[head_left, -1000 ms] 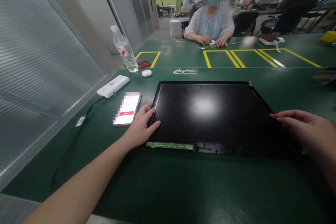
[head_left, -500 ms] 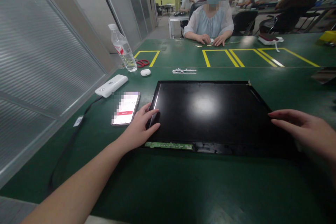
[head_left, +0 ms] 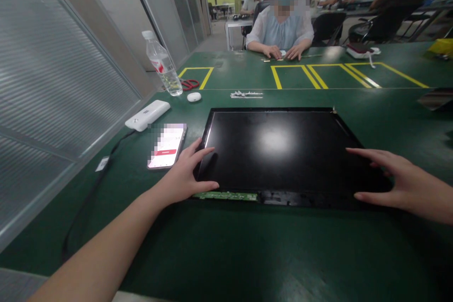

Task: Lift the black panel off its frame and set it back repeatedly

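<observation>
2 bare hands at 1 black display panel (head_left: pixel 247 165), which lies flat, face up, on the green table (head_left: pixel 247 255) right in front of the person. Left hand (head_left: pixel 186 174) at the panel's left edge – fingers spread, thumb apart near the front-left corner, not clenched. Right hand (head_left: pixel 396 177) at the right edge, fingers and thumb wide apart, index reaching in over the screen; firm contact can't be told. Neither hand is closed around anything. Green circuit board strip (head_left: pixel 226 196) along the left part of the panel's near edge. Bright glare on the screen, pale tab (head_left: pixel 333 110) at the far right corner.

Left of the panel: smartphone (head_left: pixel 166 146), lit screen, just beside the left hand; beyond it, a white oblong device (head_left: pixel 147 115) with a black strap (head_left: pixel 90 193). Farther back: white earbud case (head_left: pixel 194 97), clear water bottle (head_left: pixel 163 66), red-handled scissors (head_left: pixel 190 85). White scraps (head_left: pixel 247 95) past the panel's far edge – then yellow tape outlines (head_left: pixel 277 80). Masked co-worker (head_left: pixel 279 28) seated opposite, both hands on the table.
</observation>
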`<state>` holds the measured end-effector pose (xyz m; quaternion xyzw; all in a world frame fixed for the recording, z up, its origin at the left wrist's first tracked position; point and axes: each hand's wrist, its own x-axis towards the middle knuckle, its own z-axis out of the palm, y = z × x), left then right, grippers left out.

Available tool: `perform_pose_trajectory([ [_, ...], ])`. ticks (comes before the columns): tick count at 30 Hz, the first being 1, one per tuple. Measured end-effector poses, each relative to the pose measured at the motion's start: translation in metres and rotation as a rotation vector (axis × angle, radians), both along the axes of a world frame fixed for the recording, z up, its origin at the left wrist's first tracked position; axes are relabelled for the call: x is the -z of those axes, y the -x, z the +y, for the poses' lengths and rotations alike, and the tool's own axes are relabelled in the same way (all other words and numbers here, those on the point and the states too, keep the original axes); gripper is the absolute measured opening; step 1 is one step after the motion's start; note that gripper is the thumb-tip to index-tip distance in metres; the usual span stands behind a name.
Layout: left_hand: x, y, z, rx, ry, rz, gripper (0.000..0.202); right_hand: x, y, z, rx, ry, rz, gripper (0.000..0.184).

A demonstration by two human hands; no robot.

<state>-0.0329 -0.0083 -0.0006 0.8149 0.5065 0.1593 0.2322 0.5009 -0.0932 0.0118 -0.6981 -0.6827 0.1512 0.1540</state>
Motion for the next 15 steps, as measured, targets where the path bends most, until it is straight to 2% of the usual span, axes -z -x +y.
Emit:
perform_pose_trajectory([
  [9, -0.0007, -0.0021, -0.0008, -0.010, 0.018, -0.026, 0.095, -0.0058, 0.0070, 0.0016, 0.048, 0.006, 0.025, 0.105],
  [15, 0.0007, -0.0030, -0.0011, -0.012, 0.016, -0.021, 0.095, -0.0001, 0.0019, 0.0029, 0.067, -0.002, 0.027, 0.103],
])
